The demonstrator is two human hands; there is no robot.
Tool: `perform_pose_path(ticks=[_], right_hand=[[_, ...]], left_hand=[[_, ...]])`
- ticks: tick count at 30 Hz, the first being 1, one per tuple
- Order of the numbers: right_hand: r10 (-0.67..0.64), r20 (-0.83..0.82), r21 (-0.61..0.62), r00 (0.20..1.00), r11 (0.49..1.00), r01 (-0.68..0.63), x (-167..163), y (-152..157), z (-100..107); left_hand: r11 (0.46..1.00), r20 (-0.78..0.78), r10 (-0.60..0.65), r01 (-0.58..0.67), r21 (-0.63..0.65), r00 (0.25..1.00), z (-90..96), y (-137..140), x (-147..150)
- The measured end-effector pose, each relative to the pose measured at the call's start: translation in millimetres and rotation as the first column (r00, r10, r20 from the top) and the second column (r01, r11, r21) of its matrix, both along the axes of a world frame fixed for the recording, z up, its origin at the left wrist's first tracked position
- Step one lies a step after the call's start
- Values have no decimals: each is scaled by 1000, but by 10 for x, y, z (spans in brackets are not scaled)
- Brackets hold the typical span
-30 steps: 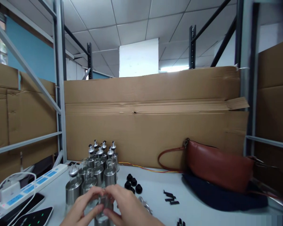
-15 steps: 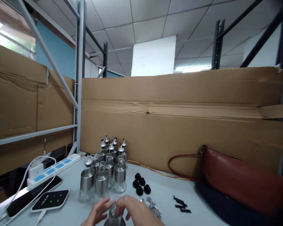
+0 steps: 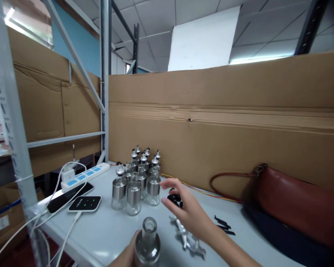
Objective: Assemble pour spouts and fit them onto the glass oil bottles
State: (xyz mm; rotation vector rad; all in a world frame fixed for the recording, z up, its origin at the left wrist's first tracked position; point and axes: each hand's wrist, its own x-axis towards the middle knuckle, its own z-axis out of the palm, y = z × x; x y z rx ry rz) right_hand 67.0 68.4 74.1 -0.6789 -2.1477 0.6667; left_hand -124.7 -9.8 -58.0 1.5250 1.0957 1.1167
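Note:
My left hand point(image 3: 130, 249) is wrapped round the side of a glass bottle point(image 3: 148, 246) with a dark metal sleeve, upright at the front, its neck uncapped. My right hand point(image 3: 185, 204) is raised and open, thumb and fingers apart with nothing between them. It hovers by a group of small black stoppers point(image 3: 179, 198), partly hidden behind the fingers. Below that wrist lie several shiny metal pour spouts point(image 3: 187, 241) in a loose pile. Farther back stand several similar bottles point(image 3: 134, 194) with steel sleeves; some carry metal spouts, others have bare necks.
Black strips point(image 3: 224, 225) lie to the right, near a reddish-brown bag point(image 3: 289, 196) on dark cloth. On the left are a white power strip point(image 3: 86, 174), a dark phone point(image 3: 69, 198) and a charging device point(image 3: 85, 204) with cables. A cardboard wall point(image 3: 211, 144) backs the table.
My right hand has left the bottle's neck and moved up and right toward the stoppers. My left hand now grips the bottle's side. The view has tilted down and turned slightly left.

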Motion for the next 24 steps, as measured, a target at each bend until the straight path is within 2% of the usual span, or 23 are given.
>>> perform_pose_path(ticks=[2,4,5,7,8,10,13,15,18,20,22,23,24], right_hand=[[-43,36,96,998,995,40,-76,185,-18],[-71,56,169,996,984,61,-147,313,-60],[-91,60,185,994,980,78,-171,342,-82],[-122,76,181,990,978,106,-190,328,-123],[-123,94,171,988,980,105,-189,296,-146],[-93,143,155,985,985,70,-183,216,-204],[-60,174,134,983,990,37,-197,161,-321],[-72,153,105,986,993,56,-226,197,-403],[-95,87,103,992,991,86,-269,275,-489],[-103,52,161,993,982,94,-279,271,-507],[-97,102,231,990,970,72,-275,208,-493],[-92,159,258,983,965,49,-270,163,-479],[-90,224,279,970,960,25,-264,118,-464]], left_hand=[[996,-46,50,-46,77,998,-47,11,-19],[972,-142,183,-157,173,973,-31,31,-32],[950,-219,270,-223,217,937,8,44,-33],[902,-429,422,-324,284,799,145,74,-19],[896,-539,443,-341,284,716,238,93,-6],[914,-719,395,-325,244,571,443,138,31],[942,-841,300,-276,189,451,701,224,95],[950,-888,253,-274,152,384,784,291,132],[945,-929,235,-292,149,286,772,376,148],[941,-925,265,-282,187,273,714,407,108],[926,-862,364,-237,294,354,665,425,8],[887,-782,461,-234,397,420,653,438,-66],[814,-657,576,-268,516,486,652,459,-153]])
